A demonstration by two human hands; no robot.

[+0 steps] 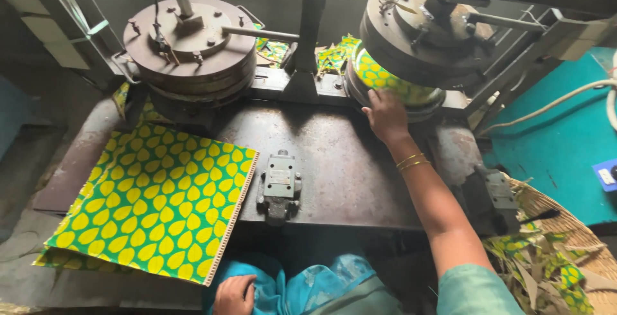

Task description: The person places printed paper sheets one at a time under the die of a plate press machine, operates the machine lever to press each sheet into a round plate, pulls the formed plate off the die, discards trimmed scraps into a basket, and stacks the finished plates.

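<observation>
My right hand (384,114) reaches forward to the right press (418,26) and touches the edge of a green paper sheet with yellow leaf shapes (385,80) that lies between its round dies. My left hand (234,294) rests on my lap on turquoise cloth, fingers curled, holding nothing that I can see. A stack of the same green and yellow printed sheets (157,206) lies at the front left of the metal bench (347,167). The left press (189,45) stands with its dies together.
A small metal block (279,185) sits at the bench's front middle. A woven basket (565,257) with paper offcuts stands at the right. More printed scraps (331,56) lie behind the presses. A teal surface (565,141) with a white hose is at far right.
</observation>
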